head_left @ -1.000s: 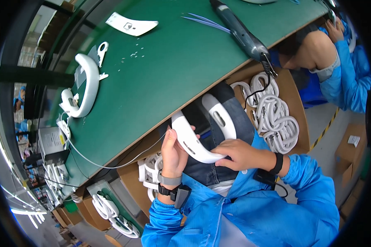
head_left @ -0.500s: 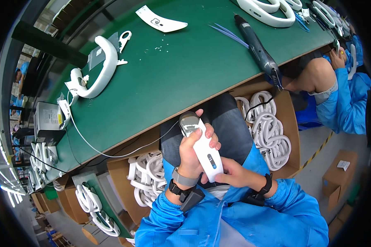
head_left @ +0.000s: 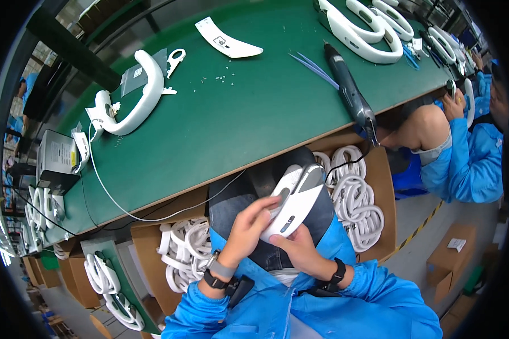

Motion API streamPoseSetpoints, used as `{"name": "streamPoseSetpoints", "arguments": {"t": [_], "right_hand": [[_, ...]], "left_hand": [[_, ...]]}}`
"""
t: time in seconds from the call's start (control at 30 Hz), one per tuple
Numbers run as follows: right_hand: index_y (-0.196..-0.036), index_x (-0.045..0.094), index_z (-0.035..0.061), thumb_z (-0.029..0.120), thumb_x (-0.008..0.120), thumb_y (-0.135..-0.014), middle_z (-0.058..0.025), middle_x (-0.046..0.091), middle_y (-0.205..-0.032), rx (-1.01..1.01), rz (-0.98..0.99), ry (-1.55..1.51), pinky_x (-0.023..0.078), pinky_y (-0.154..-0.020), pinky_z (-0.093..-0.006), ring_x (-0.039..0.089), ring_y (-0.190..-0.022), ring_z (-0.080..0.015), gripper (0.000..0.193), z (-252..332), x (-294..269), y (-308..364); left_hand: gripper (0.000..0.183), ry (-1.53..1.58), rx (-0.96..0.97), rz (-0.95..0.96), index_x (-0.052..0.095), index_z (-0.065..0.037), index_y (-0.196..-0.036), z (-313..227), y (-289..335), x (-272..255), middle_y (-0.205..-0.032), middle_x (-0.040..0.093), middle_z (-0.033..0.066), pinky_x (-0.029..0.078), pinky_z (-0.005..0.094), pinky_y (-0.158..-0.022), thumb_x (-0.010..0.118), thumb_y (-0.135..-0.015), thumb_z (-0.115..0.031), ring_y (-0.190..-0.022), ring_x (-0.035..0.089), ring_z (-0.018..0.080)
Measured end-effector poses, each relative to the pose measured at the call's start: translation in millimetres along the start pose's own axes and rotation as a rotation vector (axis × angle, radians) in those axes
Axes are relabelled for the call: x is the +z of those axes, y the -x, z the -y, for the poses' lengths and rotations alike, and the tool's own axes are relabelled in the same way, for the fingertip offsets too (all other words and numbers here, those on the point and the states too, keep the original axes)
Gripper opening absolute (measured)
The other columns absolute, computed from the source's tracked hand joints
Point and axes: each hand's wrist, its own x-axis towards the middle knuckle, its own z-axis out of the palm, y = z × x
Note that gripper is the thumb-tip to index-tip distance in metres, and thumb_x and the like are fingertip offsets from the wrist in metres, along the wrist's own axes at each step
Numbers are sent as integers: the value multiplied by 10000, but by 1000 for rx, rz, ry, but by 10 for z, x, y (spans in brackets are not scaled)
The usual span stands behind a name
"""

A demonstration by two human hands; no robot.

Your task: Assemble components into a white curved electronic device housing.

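Head view has the white curved device (head_left: 300,210) just below and right of the frame's centre, over the person's lap. The right hand (head_left: 301,247) grips its lower end; the left hand (head_left: 246,227) touches its left side, its grip unclear. Upper right, a dark corded tool (head_left: 349,87) lies on the green table (head_left: 254,116).
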Motion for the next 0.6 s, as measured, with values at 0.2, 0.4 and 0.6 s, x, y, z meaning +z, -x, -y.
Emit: {"name": "streamPoseSetpoints", "arguments": {"t": [0.2,0.4,0.6], "right_hand": [[-1274,500,0,-4,707,-859,-90,619,-1197,-36,-89,-90,503,-952,-310,615,-1117,-174,464,-65,201,-251],[-1217,517,-12,-30,681,-864,-92,623,-1139,-148,-206,-94,522,-905,-298,626,-1073,-162,390,-116,435,-316],[-1159,544,-25,-31,676,-872,-80,624,-1088,-242,-273,-143,529,-847,-273,628,-993,-133,316,-91,596,-346]], "left_hand": [[403,-431,86,-64,617,34,-1234,-94,117,-47,-1062,671,145,490,311,-896,655,-845,-62,-1000,652,207],[364,-453,99,-51,654,42,-1172,-173,8,-112,-990,679,133,497,305,-841,672,-828,-77,-931,662,207],[320,-463,119,0,693,33,-1109,-273,-93,-134,-902,656,114,488,287,-766,679,-811,-81,-833,627,183]]}}
